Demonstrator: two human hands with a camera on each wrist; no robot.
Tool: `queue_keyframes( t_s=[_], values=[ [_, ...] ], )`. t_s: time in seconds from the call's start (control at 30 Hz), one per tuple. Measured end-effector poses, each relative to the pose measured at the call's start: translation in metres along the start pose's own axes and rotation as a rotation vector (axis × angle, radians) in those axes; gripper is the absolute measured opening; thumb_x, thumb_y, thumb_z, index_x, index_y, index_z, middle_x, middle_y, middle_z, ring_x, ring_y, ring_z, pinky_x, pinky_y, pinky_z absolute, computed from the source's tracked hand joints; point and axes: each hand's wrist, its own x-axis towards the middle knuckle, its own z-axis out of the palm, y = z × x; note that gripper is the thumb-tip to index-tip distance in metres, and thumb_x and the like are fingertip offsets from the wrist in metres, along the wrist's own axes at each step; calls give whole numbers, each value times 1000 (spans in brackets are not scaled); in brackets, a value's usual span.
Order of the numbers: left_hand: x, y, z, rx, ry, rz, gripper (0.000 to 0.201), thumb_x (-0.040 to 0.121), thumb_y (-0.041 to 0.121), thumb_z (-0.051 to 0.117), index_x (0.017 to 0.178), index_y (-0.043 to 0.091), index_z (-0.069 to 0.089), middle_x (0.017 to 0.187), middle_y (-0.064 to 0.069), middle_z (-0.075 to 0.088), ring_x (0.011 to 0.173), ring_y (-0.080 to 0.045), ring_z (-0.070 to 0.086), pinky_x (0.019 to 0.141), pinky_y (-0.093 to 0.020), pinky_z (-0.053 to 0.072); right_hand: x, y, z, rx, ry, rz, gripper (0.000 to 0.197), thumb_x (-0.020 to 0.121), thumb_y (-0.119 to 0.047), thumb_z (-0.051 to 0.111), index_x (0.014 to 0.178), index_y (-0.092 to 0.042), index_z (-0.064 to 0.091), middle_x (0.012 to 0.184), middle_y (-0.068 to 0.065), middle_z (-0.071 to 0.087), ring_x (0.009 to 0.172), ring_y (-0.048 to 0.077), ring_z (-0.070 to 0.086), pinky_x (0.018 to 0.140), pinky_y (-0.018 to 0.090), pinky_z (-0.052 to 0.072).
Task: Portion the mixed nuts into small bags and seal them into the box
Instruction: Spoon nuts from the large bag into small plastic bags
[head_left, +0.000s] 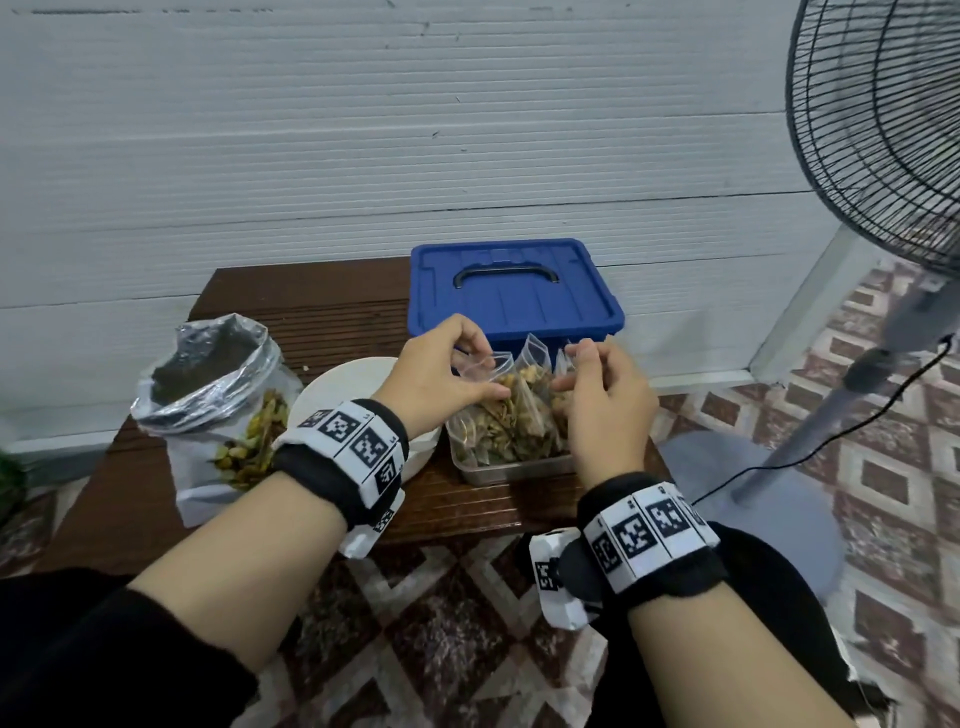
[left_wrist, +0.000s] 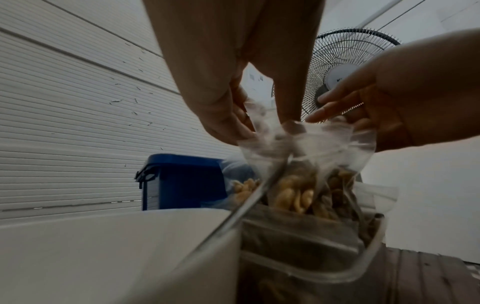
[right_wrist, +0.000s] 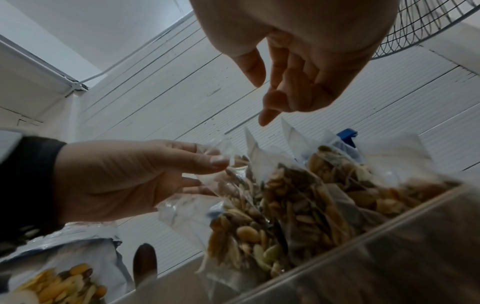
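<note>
The left hand (head_left: 439, 366) pinches the top strip of a small clear bag (head_left: 491, 410) of mixed nuts between thumb and fingertips, the fingers curled over the bag's mouth; the wrist view shows the plastic gathered under those fingertips (left_wrist: 233, 131). The right hand (head_left: 605, 387) hovers just to the right, its fingers loosely curled and close together above the tops of the neighbouring bags; it seems to hold nothing, though from the head view a light touch cannot be ruled out. The pinched bag stands upright, long axis vertical, directly below the left fingers, at the left end of a row of filled bags packed in a clear plastic tray (head_left: 514, 470) at the near right of a dark wooden table (head_left: 311, 306). The blue box (head_left: 514, 291), lid on and handle up, sits just beyond the tray, far from the person, so any bag must travel away from the body, and the lid likely has to come off first. Left of the tray lies a white bowl (head_left: 343, 387), and further left an open foil pouch of nuts (head_left: 218, 405). A standing fan (head_left: 883, 130) rises at the right
</note>
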Motion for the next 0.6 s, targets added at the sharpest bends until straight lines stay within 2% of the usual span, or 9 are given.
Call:
queue_keyframes(
  t_s=[0.1,0.2,0.3,0.4,0.6],
  values=[
    [1,1,2,14,-16,33,40,66,22,87,90,17,55,89,4,63,72,4,54,66,-6,42,1,2,-1,-4,7,14,24,97,-34,46,79,-32,61,71,0,66,74,19,63,77,49,53],
    [2,0,3,30,-39,44,44,65,24,87,94,16,56,88,9,62,74,10,53,66,-7,41,1,4,-1,-4,-7,6,23,98,-32,46,87,-24,64,69,-1,65,74,15,62,76,36,50],
    [1,0,0,51,-48,35,49,62,28,89,98,17,57,94,7,62,79,1,54,67,-6,41,1,6,-1,2,-20,1,24,98,-32,45,89,-21,64,71,1,66,75,15,61,72,28,42],
    [-1,0,-2,82,-82,37,52,61,31,89,100,20,56,99,3,63,84,-9,56,66,-6,40,0,6,0,2,-25,0,24,98,-32,45,90,-21,64,72,1,66,76,15,61,72,29,42],
    [-2,2,-5,63,-76,57,57,58,35,89,107,28,61,102,5,63,79,-10,55,66,-8,41,-2,6,1,10,-28,-17,23,99,-31,44,88,-24,63,71,0,66,75,12,61,70,25,39]
  ],
)
